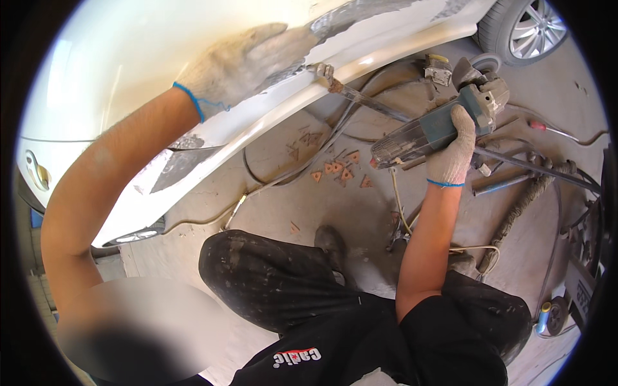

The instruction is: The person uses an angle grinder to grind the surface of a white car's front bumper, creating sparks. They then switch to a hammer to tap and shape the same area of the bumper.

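Grinder (421, 132), teal and dark, out toward two o'clock, held clear of the car body, disc end angled up and away. Clasped around its body by gloved right hand (452, 154), thumb along the near side, remaining grip mostly hidden. Gloved left hand (244, 71) at eleven o'clock, opened out flat against white car panel (122, 90), reaching to edge of grey patch (351, 16). Orange-brown triangular pieces (329, 167) scattered on floor (277, 212), just above dial centre. Car wheel (531, 32) near two o'clock, at the rim. Red-handled screwdriver (538, 125) between two and three.
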### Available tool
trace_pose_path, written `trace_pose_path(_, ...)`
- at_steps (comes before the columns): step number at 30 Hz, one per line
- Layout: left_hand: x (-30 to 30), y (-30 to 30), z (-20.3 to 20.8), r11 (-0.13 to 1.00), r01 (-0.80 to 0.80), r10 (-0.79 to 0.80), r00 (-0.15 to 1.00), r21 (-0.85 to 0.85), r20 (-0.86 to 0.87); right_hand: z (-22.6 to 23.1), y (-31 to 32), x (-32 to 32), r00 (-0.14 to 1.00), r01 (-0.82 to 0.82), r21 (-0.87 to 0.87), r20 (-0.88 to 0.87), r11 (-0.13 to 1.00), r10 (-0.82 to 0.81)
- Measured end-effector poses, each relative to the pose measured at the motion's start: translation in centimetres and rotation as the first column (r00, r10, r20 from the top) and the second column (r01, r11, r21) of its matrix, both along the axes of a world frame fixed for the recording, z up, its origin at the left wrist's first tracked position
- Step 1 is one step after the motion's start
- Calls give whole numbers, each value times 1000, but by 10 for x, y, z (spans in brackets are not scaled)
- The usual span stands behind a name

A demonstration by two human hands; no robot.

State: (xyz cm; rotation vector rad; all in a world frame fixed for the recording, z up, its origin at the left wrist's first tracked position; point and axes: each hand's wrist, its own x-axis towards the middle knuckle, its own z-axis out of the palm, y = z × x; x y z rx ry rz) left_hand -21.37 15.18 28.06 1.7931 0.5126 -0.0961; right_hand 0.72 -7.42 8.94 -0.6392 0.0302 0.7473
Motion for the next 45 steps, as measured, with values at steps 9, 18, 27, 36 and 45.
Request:
trace_pose_path(9, 128, -17, 33, -566, 384, -108, 842, 729, -528, 1, 1, 5, 998, 55, -31, -9, 998, -55)
trace_pose_path(18, 40, -24, 7, -502, 273, -87, 928, 821, -362, -1, -1, 15, 997, 71, -9, 16, 997, -70)
trace_pose_path(27, -79, -22, 2, -495, 326, 17, 931, 806, -366, -5, 0, 14, 997, 70, -32, -30, 997, -71)
trace_pose_path(36, 47, -22, 3, -497, 214, 3, 970, 841, -245, -11, 4, 9, 998, 67, -34, -19, 997, -68)
trace_pose_path(45, 29, -27, -1, -454, 187, -74, 966, 871, -246, -10, -1, 8, 998, 52, -47, 36, 998, -50)
